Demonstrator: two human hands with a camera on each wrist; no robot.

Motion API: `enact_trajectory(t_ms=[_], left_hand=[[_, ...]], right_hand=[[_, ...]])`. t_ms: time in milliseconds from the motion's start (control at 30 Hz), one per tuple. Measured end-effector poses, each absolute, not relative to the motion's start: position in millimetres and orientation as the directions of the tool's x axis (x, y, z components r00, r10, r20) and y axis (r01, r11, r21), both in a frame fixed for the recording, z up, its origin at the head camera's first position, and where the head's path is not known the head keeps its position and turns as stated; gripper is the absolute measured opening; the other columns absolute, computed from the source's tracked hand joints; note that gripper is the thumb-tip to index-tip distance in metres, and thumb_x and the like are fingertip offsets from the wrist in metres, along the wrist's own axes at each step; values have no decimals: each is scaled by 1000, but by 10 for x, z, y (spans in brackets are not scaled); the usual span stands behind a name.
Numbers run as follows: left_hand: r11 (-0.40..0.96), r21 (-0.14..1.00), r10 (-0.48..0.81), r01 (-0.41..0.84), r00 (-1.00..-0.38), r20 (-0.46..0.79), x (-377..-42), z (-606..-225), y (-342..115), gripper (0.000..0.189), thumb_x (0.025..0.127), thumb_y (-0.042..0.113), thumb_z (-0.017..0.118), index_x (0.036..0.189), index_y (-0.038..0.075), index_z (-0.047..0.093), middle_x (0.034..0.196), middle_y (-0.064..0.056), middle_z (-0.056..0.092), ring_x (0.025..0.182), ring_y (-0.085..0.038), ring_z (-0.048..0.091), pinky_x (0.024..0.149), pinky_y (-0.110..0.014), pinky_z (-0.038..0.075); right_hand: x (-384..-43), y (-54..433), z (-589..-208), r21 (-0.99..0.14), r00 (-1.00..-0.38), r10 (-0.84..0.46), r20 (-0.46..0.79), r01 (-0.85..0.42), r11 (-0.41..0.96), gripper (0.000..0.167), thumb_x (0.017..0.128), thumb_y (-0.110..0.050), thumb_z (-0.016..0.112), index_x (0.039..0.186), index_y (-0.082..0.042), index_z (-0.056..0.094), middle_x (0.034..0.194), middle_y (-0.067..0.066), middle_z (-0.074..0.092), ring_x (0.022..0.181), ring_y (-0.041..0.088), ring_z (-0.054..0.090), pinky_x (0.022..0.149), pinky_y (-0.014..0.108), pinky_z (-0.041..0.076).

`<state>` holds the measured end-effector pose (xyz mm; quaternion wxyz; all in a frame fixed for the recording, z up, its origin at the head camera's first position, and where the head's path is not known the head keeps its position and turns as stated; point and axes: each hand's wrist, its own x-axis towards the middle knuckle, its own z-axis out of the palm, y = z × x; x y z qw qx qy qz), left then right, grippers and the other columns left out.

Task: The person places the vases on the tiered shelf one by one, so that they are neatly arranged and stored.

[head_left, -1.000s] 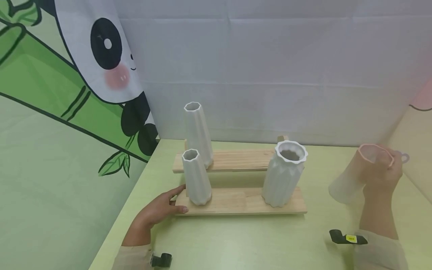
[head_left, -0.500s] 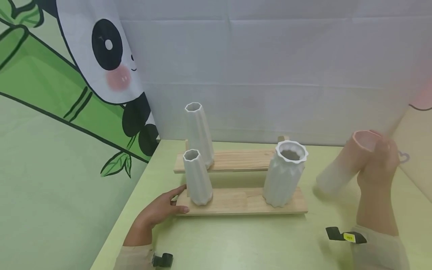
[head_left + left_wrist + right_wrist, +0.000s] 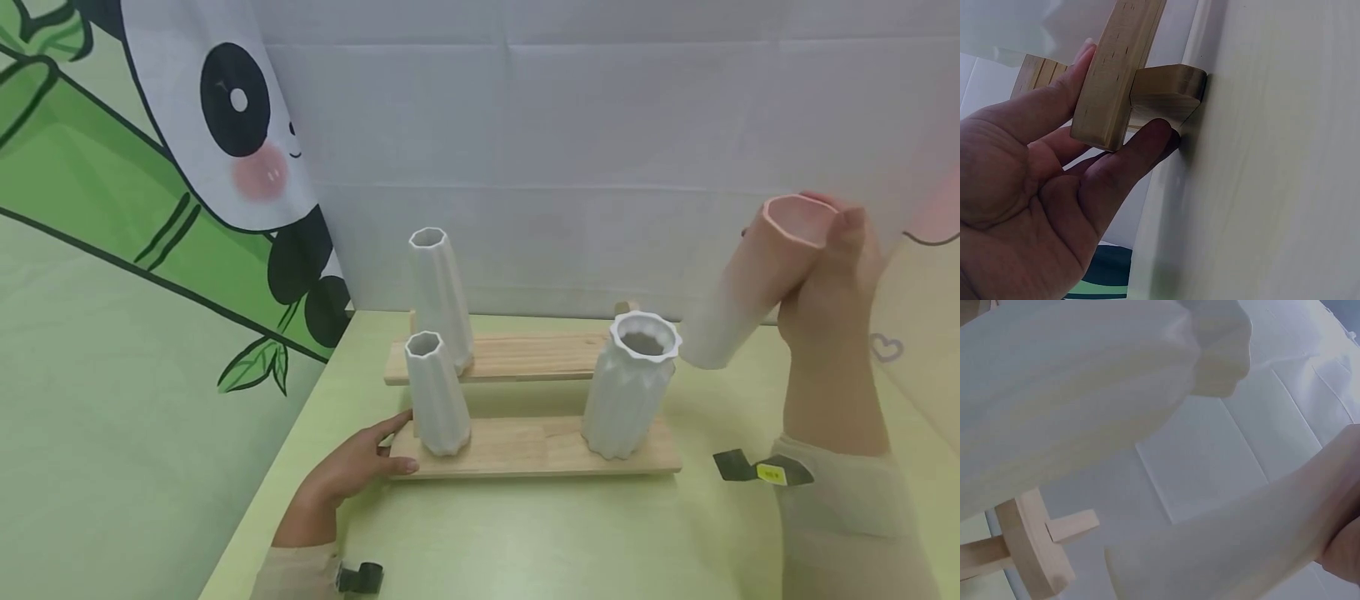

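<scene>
My right hand [image 3: 832,287] holds a tall vase [image 3: 738,283], pink at the mouth and white below, near its rim. The vase tilts in the air, its base just right of a wide white vase [image 3: 628,400] with a scalloped rim. In the right wrist view, the held vase [image 3: 1229,550] shows below the wide one [image 3: 1085,394]. At the left end of a two-tier wooden stand [image 3: 517,442], my left hand [image 3: 352,467] grips the lower board. The left wrist view shows that board's end [image 3: 1107,94] between thumb and fingers.
A slim white vase [image 3: 437,396] stands on the lower board's left, and a taller one [image 3: 442,300] on the upper board's left. The pale table [image 3: 540,542] meets a white cloth backdrop [image 3: 562,167]. A panda-printed cloth [image 3: 172,275] hangs on the left.
My right hand has lifted the pink and white vase up off the right side of the table and brought it left, towards the stand. The left hand and stand have stayed put.
</scene>
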<state>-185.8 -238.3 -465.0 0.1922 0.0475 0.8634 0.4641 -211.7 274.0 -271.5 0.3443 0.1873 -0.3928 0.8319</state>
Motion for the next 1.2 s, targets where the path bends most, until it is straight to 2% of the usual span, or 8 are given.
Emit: enact_trajectory(t_ms=[200,433,733,1200], left_hand=[[565,821,266,-84,-923,-278,-1857,-4651,-2375,89,76,36,82,152,24,38,152,-17,41,127,-36,54,105,-58,40],[559,825,268,-84,-923,-276,-1868,-4661,-2361,90,75,36,83,152,25,38,152,-16,41,127,-36,54,105,-57,41],[556,828,278,-74,-922,-268,-1890,-4689,-2341,91,75,37,83,152,24,38,151,-17,44,124,-34,57,103,-56,43],[549,832,282,-74,-921,-268,-1881,-4673,-2344,92,75,36,83,153,24,37,152,-16,42,126,-35,55,103,-55,43]], right_hand=[[-2175,2543,-2546,-542,-711,368,599,-699,-467,77,67,-40,90,110,15,58,89,24,67,71,34,70,65,40,58],[-2256,2347,-2508,-572,-718,282,636,-684,-452,78,73,-47,84,114,14,57,92,23,66,74,33,70,65,37,57],[-2377,2233,-2651,-594,-740,281,611,-663,-456,80,72,-51,83,118,11,58,94,18,68,73,29,70,64,34,57],[-2428,2095,-2827,-630,-761,210,614,-633,-450,75,74,-50,81,118,7,59,94,18,69,76,27,70,63,31,55]])
